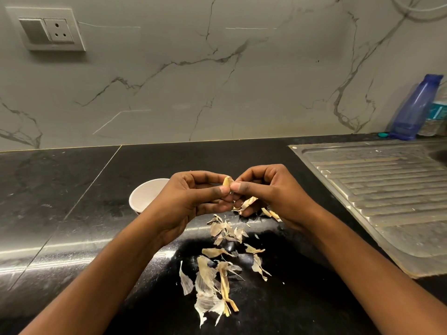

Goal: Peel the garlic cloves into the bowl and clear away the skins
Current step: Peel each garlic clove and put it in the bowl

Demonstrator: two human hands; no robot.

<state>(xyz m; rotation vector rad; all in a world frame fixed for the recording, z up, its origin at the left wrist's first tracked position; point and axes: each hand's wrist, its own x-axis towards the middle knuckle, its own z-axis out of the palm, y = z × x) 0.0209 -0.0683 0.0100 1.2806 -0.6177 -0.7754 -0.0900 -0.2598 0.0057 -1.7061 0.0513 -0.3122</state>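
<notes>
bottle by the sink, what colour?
Translucent blue, cap included. The bottle shows best in the head view, far right.

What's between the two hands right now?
In the head view, a garlic clove, pinched from both sides by the left hand and right hand, with loose skins just beneath.

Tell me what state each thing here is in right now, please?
left hand: pinches the garlic clove
right hand: pinches the same clove
garlic clove: held above the black counter, remaining skin unclear
white bowl: upright, partly hidden by the left hand, contents unseen
garlic skins: scattered loose on the counter
blue bottle: standing, cap on
wall socket: nothing plugged in
</notes>
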